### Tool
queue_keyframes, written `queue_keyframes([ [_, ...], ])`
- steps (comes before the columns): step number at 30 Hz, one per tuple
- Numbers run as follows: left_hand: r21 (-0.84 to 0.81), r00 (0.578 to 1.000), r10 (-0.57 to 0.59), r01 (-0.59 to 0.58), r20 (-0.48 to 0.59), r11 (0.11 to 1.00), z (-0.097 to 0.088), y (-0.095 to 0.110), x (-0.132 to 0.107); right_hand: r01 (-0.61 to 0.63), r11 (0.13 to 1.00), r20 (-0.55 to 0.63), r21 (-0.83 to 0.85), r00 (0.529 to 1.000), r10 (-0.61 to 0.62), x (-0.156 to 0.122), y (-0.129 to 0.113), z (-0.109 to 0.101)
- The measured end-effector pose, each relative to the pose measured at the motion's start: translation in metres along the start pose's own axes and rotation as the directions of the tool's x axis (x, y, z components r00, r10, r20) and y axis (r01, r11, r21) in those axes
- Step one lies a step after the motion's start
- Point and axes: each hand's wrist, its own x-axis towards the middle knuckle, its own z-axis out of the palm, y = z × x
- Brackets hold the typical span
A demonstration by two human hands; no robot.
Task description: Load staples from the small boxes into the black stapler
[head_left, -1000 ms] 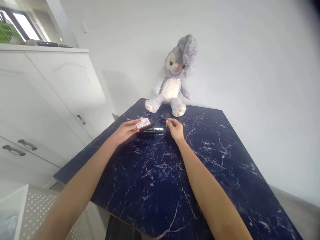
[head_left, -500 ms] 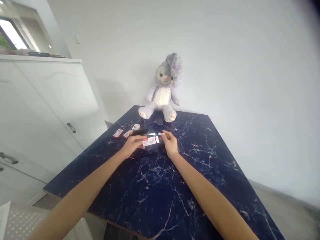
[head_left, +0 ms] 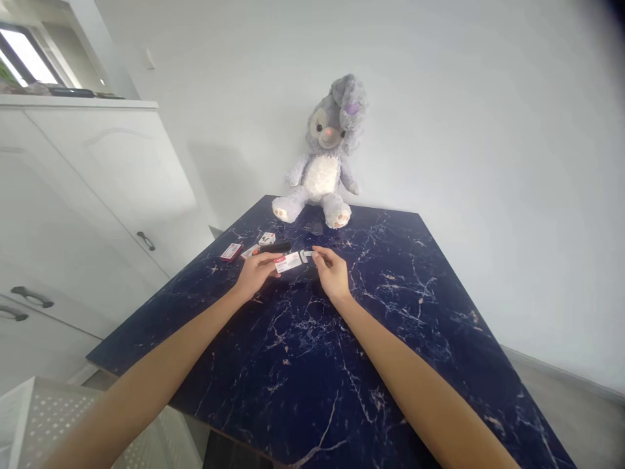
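Note:
My left hand [head_left: 254, 273] is closed on the left end of a small white and red cardboard box [head_left: 288, 262], held above the dark blue marbled table. The box's right end has its flap open. Between the thumb and fingers of my right hand [head_left: 334, 273] is a slim white piece [head_left: 309, 253], too small to name, at the open end of the box. Whether its tip is inside the box I cannot tell. Just behind my left hand lies a black, elongated object [head_left: 276, 247] with an orange part at its left end.
A red and white box [head_left: 231, 252], a small white box [head_left: 267, 238] and a partly hidden box [head_left: 249, 252] lie left of my hands. A plush rabbit [head_left: 322, 163] sits at the table's [head_left: 303, 365] far edge against the wall. White cabinets [head_left: 88, 195] stand on the left.
The slim white piece has moved from above the box to its open right end. My right hand has shifted slightly left with it. The camera view has tilted a little.

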Motion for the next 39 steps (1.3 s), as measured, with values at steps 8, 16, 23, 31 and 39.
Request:
queue_keyframes([
  [8, 0.011, 1.0, 0.016, -0.016, 0.005, 1.0, 0.0, -0.007, 0.002, 0.088, 0.947, -0.043, -0.309, 0.993, -0.106, -0.005, -0.008, 0.0],
  [16, -0.102, 0.993, -0.055, 0.065, 0.1, 0.993, 0.001, -0.004, -0.001, 0.058, 0.983, 0.052, -0.173, 0.997, -0.05, -0.001, -0.001, -0.002],
  [23, -0.083, 0.996, -0.023, 0.03, 0.084, 0.996, 0.0, -0.002, 0.0, 0.172, 0.947, 0.15, -0.271, 0.979, -0.135, -0.002, -0.002, 0.002],
  [31, -0.123, 0.991, -0.017, 0.033, 0.132, 0.992, 0.0, -0.01, 0.001, -0.208, 0.97, 0.167, 0.129, 0.968, 0.185, 0.004, 0.002, 0.0],
  [39, -0.055, 0.99, 0.004, 0.004, 0.144, 0.999, 0.006, 0.001, -0.005, -0.195, 0.976, 0.102, 0.099, 0.977, 0.185, 0.001, -0.003, 0.003],
])
